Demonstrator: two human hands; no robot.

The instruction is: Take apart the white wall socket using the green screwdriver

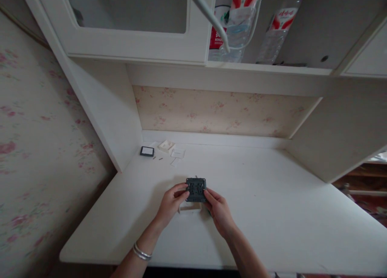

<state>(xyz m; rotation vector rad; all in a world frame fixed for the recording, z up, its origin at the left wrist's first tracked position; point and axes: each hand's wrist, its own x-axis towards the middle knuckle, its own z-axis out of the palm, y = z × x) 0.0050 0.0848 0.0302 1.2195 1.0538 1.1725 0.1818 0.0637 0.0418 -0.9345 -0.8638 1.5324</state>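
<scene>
Between the fingertips of both hands is a dark square wall socket point(196, 190), held up over the desk with a recessed, detailed face toward me. My left hand point(173, 201) pinches its left edge, thumb and fingers closed. On the opposite edge, my right hand point(219, 210) grips the lower right side. A white open box point(190, 208) sits just below the socket, partly hidden by it. Something green and small shows beside the right fingers, too covered to make out.
Toward the back left of the white desk point(256, 213) lie a dark frame with a white centre point(147, 151), another white box point(166, 146), a thin clear-looking frame point(178, 153) and two small dark screws or pins. Overhead, a cabinet shelf holds plastic bottles point(279, 28); a white cable point(211, 18) hangs down.
</scene>
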